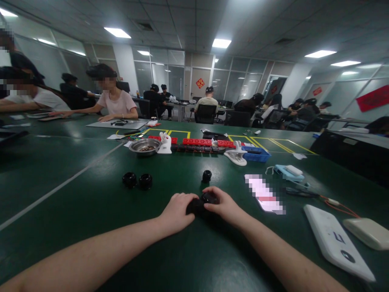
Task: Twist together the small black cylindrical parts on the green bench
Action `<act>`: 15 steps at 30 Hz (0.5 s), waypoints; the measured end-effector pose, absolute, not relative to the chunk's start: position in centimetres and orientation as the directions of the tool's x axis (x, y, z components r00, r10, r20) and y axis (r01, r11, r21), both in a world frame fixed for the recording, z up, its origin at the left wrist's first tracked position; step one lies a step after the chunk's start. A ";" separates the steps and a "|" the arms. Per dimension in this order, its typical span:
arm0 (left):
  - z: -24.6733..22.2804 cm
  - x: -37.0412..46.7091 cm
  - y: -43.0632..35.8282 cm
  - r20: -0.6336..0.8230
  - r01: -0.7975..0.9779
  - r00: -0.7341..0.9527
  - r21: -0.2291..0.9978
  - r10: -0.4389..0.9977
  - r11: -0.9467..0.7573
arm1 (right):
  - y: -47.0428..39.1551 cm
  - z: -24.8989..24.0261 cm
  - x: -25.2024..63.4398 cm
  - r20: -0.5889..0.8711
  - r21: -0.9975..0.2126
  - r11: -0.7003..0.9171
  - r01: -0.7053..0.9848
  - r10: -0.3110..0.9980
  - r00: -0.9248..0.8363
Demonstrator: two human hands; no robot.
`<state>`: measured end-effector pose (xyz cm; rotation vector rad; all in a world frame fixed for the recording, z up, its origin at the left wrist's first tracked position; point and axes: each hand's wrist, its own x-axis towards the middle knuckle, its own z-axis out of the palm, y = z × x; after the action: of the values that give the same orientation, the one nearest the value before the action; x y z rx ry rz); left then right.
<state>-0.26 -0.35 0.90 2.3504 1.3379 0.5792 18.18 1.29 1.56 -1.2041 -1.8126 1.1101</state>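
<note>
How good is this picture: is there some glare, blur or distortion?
Head view: ceiling lights are blown out to white; the green table shows pale sheen; black parts in the hands are dark, with little detail; coarse blocks mask the phone; people at the back look soft; edges seem stretched.

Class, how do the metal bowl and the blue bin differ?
The bowl is round; the bin is four-sided. The bowl is silvery; the bin is blue. The bowl holds small pieces; the bin holds something dark. Both stand on the table.
</note>
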 end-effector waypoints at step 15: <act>0.3 -0.2 -0.4 0.172 0.302 0.500 0.884 0.849 -0.357 | 0.7 2.6 17.9 -0.068 -0.935 -0.176 -0.308 0.941 -0.331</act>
<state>-0.23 -0.42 0.28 1.8963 0.9525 0.8141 17.87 0.71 2.61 -0.8680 -1.1063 1.6777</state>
